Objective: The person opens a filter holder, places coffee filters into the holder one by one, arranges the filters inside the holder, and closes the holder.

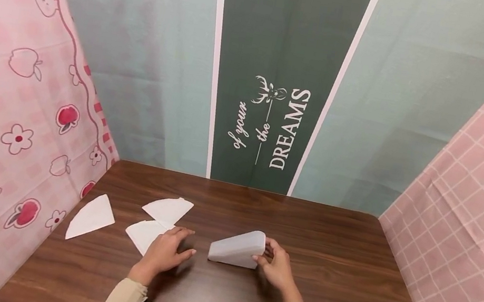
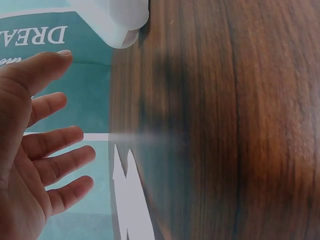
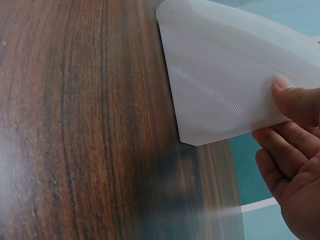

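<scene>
A white, ribbed, wedge-shaped plastic case (image 1: 237, 249) stands on the table right of centre, its tall end to the right. My right hand (image 1: 277, 269) grips that tall end, thumb on the near face and fingers behind. In the right wrist view, the thumb presses the case's ribbed side (image 3: 215, 85). Left of the case is my left hand (image 1: 167, 251), fingers spread and loosely bent, nothing in them. Fan-shaped white paper coffee filters lie by it: one (image 1: 143, 233) partly behind the hand, another (image 1: 168, 209) just beyond. A third filter (image 1: 91, 218) lies at the far left.
The dark wood-grain table (image 1: 343, 291) ends at a green cloth backdrop (image 1: 272, 28). A pink printed cloth (image 1: 14, 107) hangs along the left side and a pink checked cloth (image 1: 478, 201) along the right. Both wrists wear small black cameras.
</scene>
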Available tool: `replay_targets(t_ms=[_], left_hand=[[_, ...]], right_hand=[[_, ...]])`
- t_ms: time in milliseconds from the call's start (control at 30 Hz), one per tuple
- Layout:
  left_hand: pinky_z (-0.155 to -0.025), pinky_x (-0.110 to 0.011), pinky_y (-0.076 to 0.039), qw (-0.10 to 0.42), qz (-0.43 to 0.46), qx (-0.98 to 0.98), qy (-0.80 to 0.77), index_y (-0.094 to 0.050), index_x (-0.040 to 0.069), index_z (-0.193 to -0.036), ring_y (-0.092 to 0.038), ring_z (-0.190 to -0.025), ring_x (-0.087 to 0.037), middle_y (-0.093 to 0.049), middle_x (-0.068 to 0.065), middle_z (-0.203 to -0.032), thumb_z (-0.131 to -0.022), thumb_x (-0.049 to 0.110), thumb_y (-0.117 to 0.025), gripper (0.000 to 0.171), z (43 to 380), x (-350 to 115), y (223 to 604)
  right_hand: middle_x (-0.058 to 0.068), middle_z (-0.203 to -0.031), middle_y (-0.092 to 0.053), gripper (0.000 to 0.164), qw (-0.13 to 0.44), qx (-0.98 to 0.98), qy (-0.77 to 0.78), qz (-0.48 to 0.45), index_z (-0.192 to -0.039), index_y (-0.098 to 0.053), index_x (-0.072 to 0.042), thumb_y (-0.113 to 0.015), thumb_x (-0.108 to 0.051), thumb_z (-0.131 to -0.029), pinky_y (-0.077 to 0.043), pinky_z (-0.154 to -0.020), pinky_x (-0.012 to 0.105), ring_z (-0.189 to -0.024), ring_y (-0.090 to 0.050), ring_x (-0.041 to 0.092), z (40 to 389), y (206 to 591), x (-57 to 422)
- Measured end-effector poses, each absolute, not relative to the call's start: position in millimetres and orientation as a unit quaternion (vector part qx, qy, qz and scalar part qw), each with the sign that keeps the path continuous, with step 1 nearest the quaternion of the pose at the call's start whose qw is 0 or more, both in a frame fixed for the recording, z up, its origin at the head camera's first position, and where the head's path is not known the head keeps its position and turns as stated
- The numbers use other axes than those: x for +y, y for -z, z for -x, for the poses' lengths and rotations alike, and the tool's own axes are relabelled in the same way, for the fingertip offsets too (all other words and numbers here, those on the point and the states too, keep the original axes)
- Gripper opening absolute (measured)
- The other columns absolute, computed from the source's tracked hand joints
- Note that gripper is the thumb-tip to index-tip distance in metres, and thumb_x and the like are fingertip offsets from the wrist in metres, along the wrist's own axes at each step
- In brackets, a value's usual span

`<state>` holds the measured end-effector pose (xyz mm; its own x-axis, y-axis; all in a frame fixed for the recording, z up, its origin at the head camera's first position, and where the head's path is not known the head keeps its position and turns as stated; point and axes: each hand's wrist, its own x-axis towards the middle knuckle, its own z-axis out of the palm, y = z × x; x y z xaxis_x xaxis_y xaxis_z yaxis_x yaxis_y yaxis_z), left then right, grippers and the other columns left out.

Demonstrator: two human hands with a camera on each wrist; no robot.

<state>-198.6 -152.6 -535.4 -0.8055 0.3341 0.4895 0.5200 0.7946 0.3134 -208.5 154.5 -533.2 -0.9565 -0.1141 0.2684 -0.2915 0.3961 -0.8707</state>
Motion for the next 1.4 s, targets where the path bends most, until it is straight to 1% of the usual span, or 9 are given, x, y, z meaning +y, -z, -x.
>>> replay_targets(t_ms=[233, 500, 733, 1000, 1133, 1233, 1333, 1400], left_hand=[[-0.07, -0.043, -0.049, 0.215, 0.234, -0.92, 0.229, -0.065, 0.004, -0.107, -0.062, -0.089, -0.026, -0.063, -0.01, -0.101, -0.073, 0.028, -0.076, 0.043, 197, -151, 535], [-0.077, -0.042, -0.048, 0.184, 0.25, -0.914, 0.263, -0.064, 0.005, -0.112, -0.059, -0.099, -0.026, -0.063, -0.01, -0.108, -0.078, 0.03, -0.073, 0.043, 196, -135, 535], [-0.076, -0.042, -0.048, 0.199, 0.253, -0.909, 0.266, -0.065, 0.005, -0.108, -0.06, -0.097, -0.026, -0.063, -0.011, -0.106, -0.073, 0.026, -0.076, 0.042, 197, -127, 534], [-0.081, -0.041, -0.047, 0.193, 0.27, -0.908, 0.255, -0.066, 0.008, -0.111, -0.059, -0.099, -0.026, -0.063, -0.009, -0.107, -0.076, 0.031, -0.074, 0.043, 202, -113, 530], [-0.08, -0.041, -0.047, 0.185, 0.271, -0.907, 0.263, -0.065, 0.009, -0.112, -0.059, -0.1, -0.026, -0.063, -0.009, -0.109, -0.077, 0.029, -0.073, 0.041, 205, -107, 526], [-0.08, -0.042, -0.047, 0.185, 0.277, -0.901, 0.279, -0.064, 0.008, -0.113, -0.058, -0.101, -0.027, -0.062, -0.011, -0.111, -0.077, 0.026, -0.073, 0.041, 206, -102, 528], [-0.083, -0.043, -0.046, 0.184, 0.28, -0.894, 0.297, -0.063, 0.007, -0.115, -0.057, -0.104, -0.028, -0.061, -0.014, -0.113, -0.078, 0.024, -0.073, 0.043, 209, -96, 532], [-0.085, -0.042, -0.045, 0.179, 0.28, -0.891, 0.308, -0.061, 0.007, -0.118, -0.055, -0.107, -0.027, -0.06, -0.014, -0.115, -0.078, 0.024, -0.074, 0.045, 210, -92, 535]], right_hand=[[0.018, -0.1, -0.065, 0.038, 0.076, -0.833, -0.535, -0.121, -0.107, -0.058, 0.007, -0.073, 0.01, -0.072, -0.049, -0.08, 0.04, -0.095, -0.061, 0.033, 211, 533, 151], [0.017, -0.101, -0.065, 0.038, 0.08, -0.845, -0.513, -0.126, -0.107, -0.058, 0.005, -0.074, 0.008, -0.072, -0.049, -0.08, 0.041, -0.096, -0.061, 0.033, 213, 534, 151], [0.018, -0.101, -0.064, 0.039, 0.085, -0.846, -0.508, -0.134, -0.108, -0.058, 0.005, -0.075, 0.005, -0.073, -0.049, -0.079, 0.042, -0.095, -0.061, 0.033, 214, 536, 152], [0.017, -0.099, -0.065, 0.039, 0.09, -0.838, -0.521, -0.133, -0.107, -0.059, 0.004, -0.077, 0.002, -0.072, -0.049, -0.078, 0.042, -0.092, -0.062, 0.033, 213, 539, 155], [0.016, -0.1, -0.065, 0.039, 0.084, -0.839, -0.521, -0.131, -0.107, -0.059, 0.003, -0.077, 0.001, -0.072, -0.049, -0.079, 0.042, -0.094, -0.062, 0.032, 213, 538, 155], [0.016, -0.1, -0.065, 0.039, 0.085, -0.841, -0.517, -0.135, -0.108, -0.059, 0.003, -0.076, 0.001, -0.073, -0.049, -0.079, 0.042, -0.094, -0.062, 0.032, 213, 539, 155], [0.015, -0.1, -0.065, 0.039, 0.086, -0.841, -0.517, -0.135, -0.108, -0.059, 0.002, -0.076, 0.001, -0.073, -0.049, -0.079, 0.042, -0.094, -0.062, 0.031, 213, 539, 155], [0.015, -0.1, -0.065, 0.039, 0.085, -0.841, -0.517, -0.134, -0.108, -0.059, 0.002, -0.076, 0.001, -0.073, -0.049, -0.078, 0.041, -0.093, -0.062, 0.031, 213, 539, 155]])
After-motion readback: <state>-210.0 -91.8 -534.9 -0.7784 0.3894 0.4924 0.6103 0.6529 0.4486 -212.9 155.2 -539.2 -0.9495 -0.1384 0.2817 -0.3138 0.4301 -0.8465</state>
